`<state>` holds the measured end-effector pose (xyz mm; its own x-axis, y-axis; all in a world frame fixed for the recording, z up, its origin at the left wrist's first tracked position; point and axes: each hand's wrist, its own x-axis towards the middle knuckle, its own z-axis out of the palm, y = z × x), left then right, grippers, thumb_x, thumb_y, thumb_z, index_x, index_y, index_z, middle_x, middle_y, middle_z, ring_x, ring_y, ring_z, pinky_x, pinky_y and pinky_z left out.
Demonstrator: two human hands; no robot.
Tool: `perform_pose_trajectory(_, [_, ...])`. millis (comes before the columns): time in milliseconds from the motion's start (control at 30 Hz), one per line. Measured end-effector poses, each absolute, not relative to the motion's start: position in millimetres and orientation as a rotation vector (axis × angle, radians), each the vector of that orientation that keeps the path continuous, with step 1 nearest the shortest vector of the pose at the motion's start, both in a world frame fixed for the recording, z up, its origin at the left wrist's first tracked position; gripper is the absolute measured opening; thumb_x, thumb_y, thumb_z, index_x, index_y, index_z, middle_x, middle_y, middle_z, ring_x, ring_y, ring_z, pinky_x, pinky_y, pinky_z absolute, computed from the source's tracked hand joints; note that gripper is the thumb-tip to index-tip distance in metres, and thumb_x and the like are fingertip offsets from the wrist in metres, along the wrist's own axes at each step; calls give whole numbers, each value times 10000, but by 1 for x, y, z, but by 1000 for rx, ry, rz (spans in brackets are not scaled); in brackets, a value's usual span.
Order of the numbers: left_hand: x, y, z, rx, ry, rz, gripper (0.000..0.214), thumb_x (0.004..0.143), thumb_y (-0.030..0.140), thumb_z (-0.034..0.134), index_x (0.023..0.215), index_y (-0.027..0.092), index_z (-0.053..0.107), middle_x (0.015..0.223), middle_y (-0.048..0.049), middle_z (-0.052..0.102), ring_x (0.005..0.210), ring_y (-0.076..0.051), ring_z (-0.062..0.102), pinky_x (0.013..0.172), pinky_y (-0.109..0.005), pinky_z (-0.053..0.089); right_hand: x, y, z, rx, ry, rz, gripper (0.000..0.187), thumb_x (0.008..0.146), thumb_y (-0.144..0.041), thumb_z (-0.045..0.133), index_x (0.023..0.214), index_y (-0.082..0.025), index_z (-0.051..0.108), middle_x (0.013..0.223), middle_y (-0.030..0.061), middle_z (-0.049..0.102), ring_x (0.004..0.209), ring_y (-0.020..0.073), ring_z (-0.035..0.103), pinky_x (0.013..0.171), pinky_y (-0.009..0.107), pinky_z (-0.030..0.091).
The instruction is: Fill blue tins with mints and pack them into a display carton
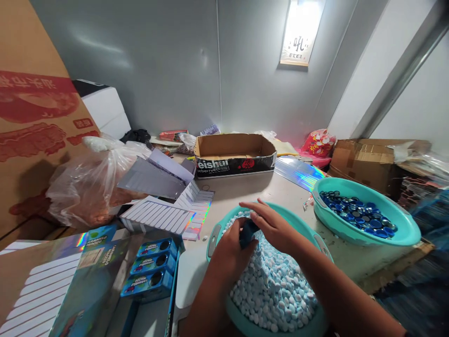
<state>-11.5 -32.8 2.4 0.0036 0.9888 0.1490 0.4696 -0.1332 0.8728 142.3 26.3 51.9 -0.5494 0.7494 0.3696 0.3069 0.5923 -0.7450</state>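
A turquoise basin (298,219) in front of me is heaped with small white and pale blue candy-like pellets (275,292). Over its far left part, my left hand (229,252) is closed around a small dark blue box-like thing (248,232), mostly hidden by the fingers. My right hand (275,228) reaches in from the right, its fingers stretched out and close together just above and beside the dark blue thing. Whether they touch it I cannot tell. To the left, several small blue boxes (152,265) with round dark openings stand in a display carton (174,290).
A second turquoise basin (361,185) at the right holds shiny blue round pieces (365,217). An open cardboard tray (235,167) stands at the back. Folded printed card (157,213), a clear plastic bag (98,182) and a tall carton (31,107) crowd the left.
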Motion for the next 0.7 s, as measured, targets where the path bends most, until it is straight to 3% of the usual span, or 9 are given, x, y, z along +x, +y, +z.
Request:
perform_pose_trajectory(100, [-14,-32,0,1707,1461,1100,430,856,310,623,1267,253,508,1234,-75,657,1140,-247,628,982,-419,497,154,36,53,-871,-2043,731,278,973,-289,496,1156,-208,688,1124,97,682,1018,214,641,922,391,501])
perform_pose_trajectory(200, [-16,-31,-2,1717,1422,1099,458,857,357,624,1283,245,499,1234,-88,653,1128,-244,631,986,-422,497,167,46,52,-931,-2095,692,159,914,-233,581,937,-190,732,897,55,651,786,167,609,718,302,498])
perform_pose_trajectory(433, [-13,-30,-4,1663,1450,1136,448,840,402,636,1249,247,539,1186,-70,677,1098,-241,648,952,-414,515,176,49,50,-1033,-2228,642,142,868,-162,621,853,-187,760,868,50,661,768,161,624,711,287,489])
perform_pose_trajectory(600, [-15,-31,-5,1676,1393,1135,468,827,371,653,1255,232,523,1178,-84,677,1057,-239,658,951,-420,520,174,43,51,-1036,-2321,539,224,900,-203,588,761,-220,763,811,58,674,763,192,646,734,334,498])
perform_pose_trajectory(700, [-16,-33,-2,1705,1349,1138,506,800,336,675,1272,231,527,1168,-76,689,1054,-226,662,937,-385,533,180,47,37,-996,-2328,487,248,896,-250,569,748,-261,768,794,78,688,697,216,666,671,369,518])
